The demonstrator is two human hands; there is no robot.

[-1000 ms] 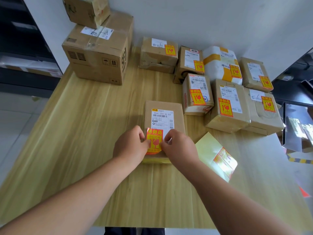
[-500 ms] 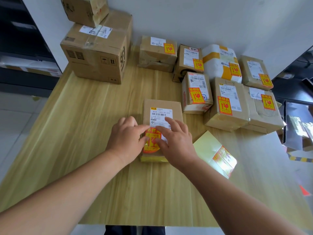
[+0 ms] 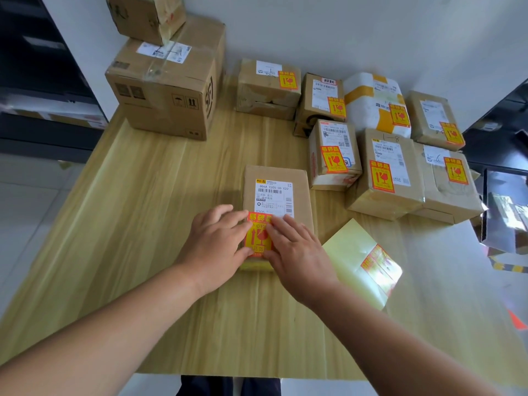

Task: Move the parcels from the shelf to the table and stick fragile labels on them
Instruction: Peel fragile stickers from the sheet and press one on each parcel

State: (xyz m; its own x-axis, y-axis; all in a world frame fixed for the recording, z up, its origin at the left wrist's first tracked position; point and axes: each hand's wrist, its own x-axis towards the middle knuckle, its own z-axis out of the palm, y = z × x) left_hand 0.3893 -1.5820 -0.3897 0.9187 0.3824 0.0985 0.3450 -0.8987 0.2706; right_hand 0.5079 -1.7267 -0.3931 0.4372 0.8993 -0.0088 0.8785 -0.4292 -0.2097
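Observation:
A flat brown parcel (image 3: pixel 297 192) with a white shipping label lies in the middle of the wooden table (image 3: pixel 143 212). A red-and-yellow fragile label (image 3: pixel 258 234) is on its near end. My left hand (image 3: pixel 217 241) lies flat on the label's left edge, and my right hand (image 3: pixel 294 250) presses flat on its right side. Neither hand grips anything. A yellow backing sheet (image 3: pixel 351 252) with remaining labels (image 3: pixel 377 264) lies on the table just right of the parcel.
Several parcels with fragile labels stand in a group at the back right (image 3: pixel 383 172). A large carton (image 3: pixel 168 90) with a smaller box (image 3: pixel 148 15) on top stands at the back left. Dark shelving (image 3: pixel 34 67) is on the left.
Both hands went from pinching the label at its edges to lying flat and smoothing it onto the parcel. The view has shifted slightly.

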